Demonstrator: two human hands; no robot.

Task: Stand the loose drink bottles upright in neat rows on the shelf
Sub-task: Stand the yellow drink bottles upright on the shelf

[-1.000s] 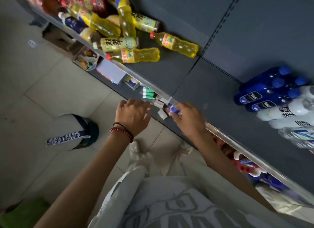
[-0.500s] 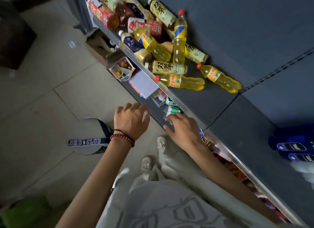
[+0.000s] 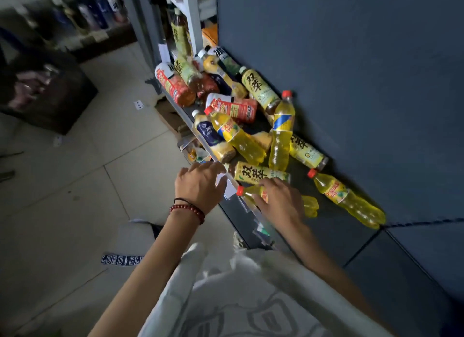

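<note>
The yellow bottle [image 3: 310, 205] lies on its side on the shelf [image 3: 331, 238] under the draped fingers of the right hand [image 3: 278, 201], grip closure indeterminate; the left hand [image 3: 200, 186] is spread and empty beside the cap; probably full, heavy and slick, so grasp mid-body.

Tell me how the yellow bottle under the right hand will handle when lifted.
The bottle looks full of liquid, so it is probably hefty. Lying on its round side, it may roll if nudged. Its smooth plastic could slip.
</note>
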